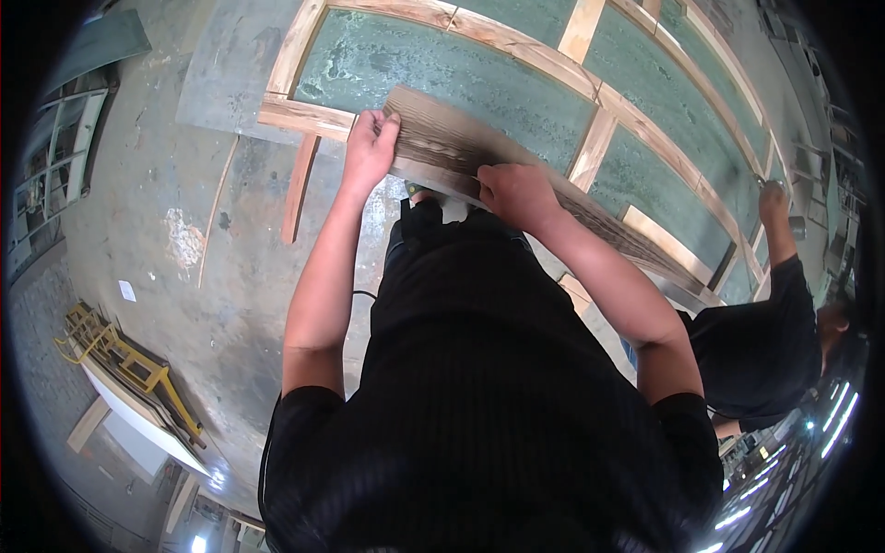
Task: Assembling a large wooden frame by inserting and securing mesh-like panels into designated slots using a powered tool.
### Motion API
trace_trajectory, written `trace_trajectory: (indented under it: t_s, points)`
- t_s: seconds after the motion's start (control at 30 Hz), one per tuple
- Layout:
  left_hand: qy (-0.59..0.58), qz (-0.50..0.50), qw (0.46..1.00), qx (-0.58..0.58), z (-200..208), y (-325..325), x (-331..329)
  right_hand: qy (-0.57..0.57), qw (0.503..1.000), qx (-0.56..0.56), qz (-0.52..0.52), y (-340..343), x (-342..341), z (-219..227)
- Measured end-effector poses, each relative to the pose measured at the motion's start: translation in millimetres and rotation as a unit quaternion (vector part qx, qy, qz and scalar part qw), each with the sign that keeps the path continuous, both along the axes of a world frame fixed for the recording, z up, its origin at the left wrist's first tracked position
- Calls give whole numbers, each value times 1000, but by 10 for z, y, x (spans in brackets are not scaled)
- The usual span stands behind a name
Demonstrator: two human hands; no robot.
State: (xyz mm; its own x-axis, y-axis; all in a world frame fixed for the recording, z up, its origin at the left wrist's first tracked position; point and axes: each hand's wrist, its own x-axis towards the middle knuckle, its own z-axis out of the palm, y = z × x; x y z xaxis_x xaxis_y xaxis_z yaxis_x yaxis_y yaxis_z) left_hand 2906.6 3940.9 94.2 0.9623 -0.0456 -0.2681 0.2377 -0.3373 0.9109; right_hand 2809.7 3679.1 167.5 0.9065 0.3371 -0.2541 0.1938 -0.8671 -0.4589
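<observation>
A long brown wood-grain board [442, 131] lies slantwise in front of me, its far right end close to a co-worker. My left hand [372, 146] grips its left end, with the thumb over the upper face. My right hand [521, 194] is closed in a fist against the board, thumb and forefinger pressed together on the grained face. Whatever those fingers hold, if anything, is hidden. Beyond the board lies a pale wooden frame [516, 41] with crossbars, over a mottled green surface [387, 57].
To the right, a co-worker in black [751, 341] stretches a hand [772, 198] toward the frame. A short wood block [645, 230] sits beside the board. A reddish wooden leg [300, 189] juts from the frame's left corner. Yellow metal racks [138, 364] stand at the left on the concrete floor [249, 350].
</observation>
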Motion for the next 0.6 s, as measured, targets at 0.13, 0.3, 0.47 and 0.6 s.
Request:
trace_trajectory:
  t_s: [0.13,0.3,0.47,0.6]
  points:
    - [-17,-25,999,-14,32,8,27,34,999,-34,3,-23,30,112]
    - [-23,-18,999,-32,99,20,91,46,996,-76,-2,-170,-51,119]
    - [-40,-23,999,2,225,98,227,49,996,-75,-8,-257,-151,247]
    - [-44,-42,998,10,290,110,341,56,996,-67,-26,-253,-153,274]
